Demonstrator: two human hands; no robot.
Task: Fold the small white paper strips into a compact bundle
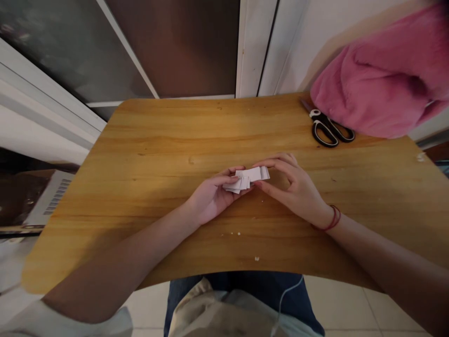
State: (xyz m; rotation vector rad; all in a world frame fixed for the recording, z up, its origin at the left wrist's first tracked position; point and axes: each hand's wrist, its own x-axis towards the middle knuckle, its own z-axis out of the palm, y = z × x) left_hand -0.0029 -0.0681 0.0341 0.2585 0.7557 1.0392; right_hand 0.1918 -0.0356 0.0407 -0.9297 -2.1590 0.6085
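Observation:
Several small white paper slips [248, 175] lie in a loose, overlapping stack between my two hands, above the middle of the wooden table. My left hand [217, 192] is closed around the lower left part of the stack, thumb on top and fingers beneath. With thumb and fingertips, my right hand [291, 185] pinches the long edges of the upper slips near their right end. A red cord bracelet [335, 217] circles the right wrist. The underside of the stack is hidden by the left fingers.
Black-handled scissors [328, 128] lie at the table's back right, beside a pink plush cloth [372, 89]. Tiny white scraps [257, 258] dot the wooden table [168, 140] near its front edge. A cardboard box [52, 196] stands low at the left.

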